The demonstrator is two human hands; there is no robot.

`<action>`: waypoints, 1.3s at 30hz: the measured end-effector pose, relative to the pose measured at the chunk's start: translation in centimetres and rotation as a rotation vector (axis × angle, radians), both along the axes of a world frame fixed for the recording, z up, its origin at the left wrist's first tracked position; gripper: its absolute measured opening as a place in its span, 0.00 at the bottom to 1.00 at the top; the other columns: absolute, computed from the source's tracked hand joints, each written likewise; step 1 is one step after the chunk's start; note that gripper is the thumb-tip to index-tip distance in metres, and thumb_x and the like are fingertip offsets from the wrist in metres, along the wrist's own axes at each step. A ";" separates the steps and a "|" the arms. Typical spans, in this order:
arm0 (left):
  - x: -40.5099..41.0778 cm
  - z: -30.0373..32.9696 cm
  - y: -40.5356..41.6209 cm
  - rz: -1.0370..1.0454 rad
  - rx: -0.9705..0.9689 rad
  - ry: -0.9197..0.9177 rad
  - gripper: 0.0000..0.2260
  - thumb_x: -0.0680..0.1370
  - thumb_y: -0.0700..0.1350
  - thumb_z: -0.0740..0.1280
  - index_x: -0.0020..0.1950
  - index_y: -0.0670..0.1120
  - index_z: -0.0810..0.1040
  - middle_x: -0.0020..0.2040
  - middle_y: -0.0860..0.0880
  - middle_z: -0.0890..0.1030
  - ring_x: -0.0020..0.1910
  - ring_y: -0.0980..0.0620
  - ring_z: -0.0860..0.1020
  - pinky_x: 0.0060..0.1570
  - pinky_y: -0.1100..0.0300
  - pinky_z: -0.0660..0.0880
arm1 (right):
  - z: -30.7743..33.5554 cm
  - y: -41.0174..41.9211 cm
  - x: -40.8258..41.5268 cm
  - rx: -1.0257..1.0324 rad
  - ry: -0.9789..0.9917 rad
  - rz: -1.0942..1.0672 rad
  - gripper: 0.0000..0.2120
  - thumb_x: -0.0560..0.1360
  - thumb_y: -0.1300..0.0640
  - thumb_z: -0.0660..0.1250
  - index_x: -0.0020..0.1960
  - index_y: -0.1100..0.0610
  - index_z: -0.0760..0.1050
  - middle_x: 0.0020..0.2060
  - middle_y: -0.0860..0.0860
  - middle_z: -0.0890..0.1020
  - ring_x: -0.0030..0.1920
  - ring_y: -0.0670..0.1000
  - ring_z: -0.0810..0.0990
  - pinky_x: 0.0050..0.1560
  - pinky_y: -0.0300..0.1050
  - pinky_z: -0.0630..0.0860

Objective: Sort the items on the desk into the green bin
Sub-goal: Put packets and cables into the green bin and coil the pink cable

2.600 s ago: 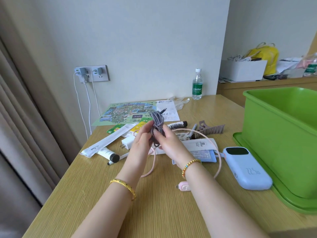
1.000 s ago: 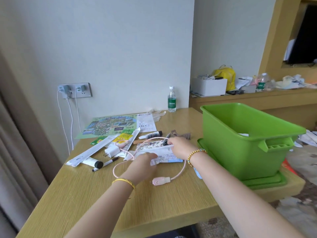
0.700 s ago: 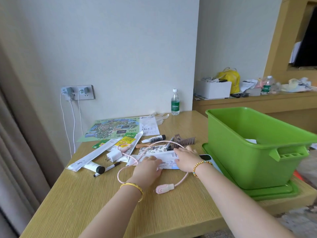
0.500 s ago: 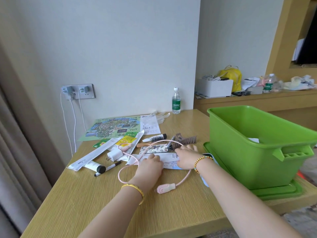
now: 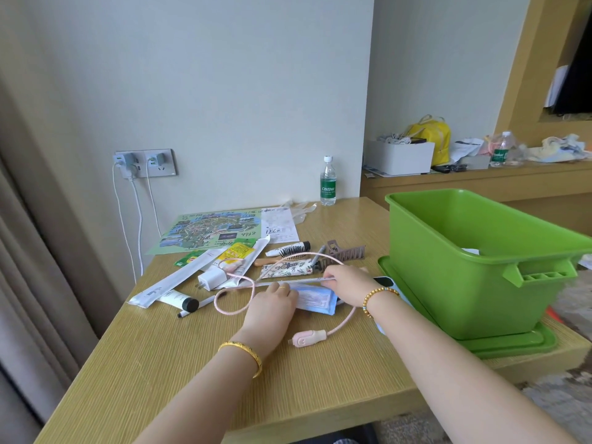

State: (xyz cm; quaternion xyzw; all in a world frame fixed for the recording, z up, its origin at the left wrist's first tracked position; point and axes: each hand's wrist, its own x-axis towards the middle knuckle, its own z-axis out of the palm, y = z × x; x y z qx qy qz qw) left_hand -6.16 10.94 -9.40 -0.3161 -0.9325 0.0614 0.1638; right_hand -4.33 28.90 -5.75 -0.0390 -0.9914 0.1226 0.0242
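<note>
we see both hands low on the bench (image 5: 153, 357), meeting over a blue-and-white packet (image 5: 315, 298) in the middle of the clutter. the left hand (image 5: 272, 307) lies on the packet's left end, fingers curled over its edge; whether that grip truly closes on it we cannot tell. the right hand (image 5: 347, 285) pinches the thin white strip (image 5: 307, 280) along the packet's far edge. a pink cable (image 5: 344, 320) loops around both hands, its plug lying just in front of them. the green bin (image 5: 464, 283) stands on its lid to the right, just beside the right wrist. a hair claw (image 5: 346, 251), a brush (image 5: 290, 253), a white charger (image 5: 211, 278) and a map (image 5: 208, 232) lie beyond the hands.
</note>
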 end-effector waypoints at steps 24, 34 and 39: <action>1.5 11.2 -1.6 0.131 1.502 -0.642 0.10 0.79 0.44 0.58 0.39 0.48 0.75 0.29 0.47 0.73 0.21 0.52 0.67 0.18 0.68 0.64 | 14.2 0.1 4.5 -0.768 0.905 -0.214 0.16 0.76 0.55 0.59 0.41 0.70 0.69 0.34 0.61 0.71 0.36 0.57 0.71 0.43 0.67 0.76; 6.1 17.9 10.5 -0.163 1.839 -1.010 0.15 0.78 0.35 0.53 0.64 0.47 0.62 0.41 0.44 0.77 0.22 0.58 0.79 0.21 0.69 0.73 | 18.7 10.3 14.1 -0.224 1.275 -0.434 0.12 0.78 0.55 0.54 0.36 0.53 0.62 0.27 0.47 0.65 0.30 0.52 0.64 0.30 0.47 0.56; 8.3 18.8 15.8 -0.205 1.690 -1.068 0.09 0.79 0.38 0.56 0.57 0.43 0.71 0.38 0.45 0.77 0.19 0.60 0.77 0.20 0.69 0.72 | 17.3 14.2 15.8 -0.105 1.084 -0.368 0.10 0.78 0.60 0.57 0.47 0.62 0.75 0.37 0.58 0.77 0.43 0.60 0.75 0.41 0.51 0.69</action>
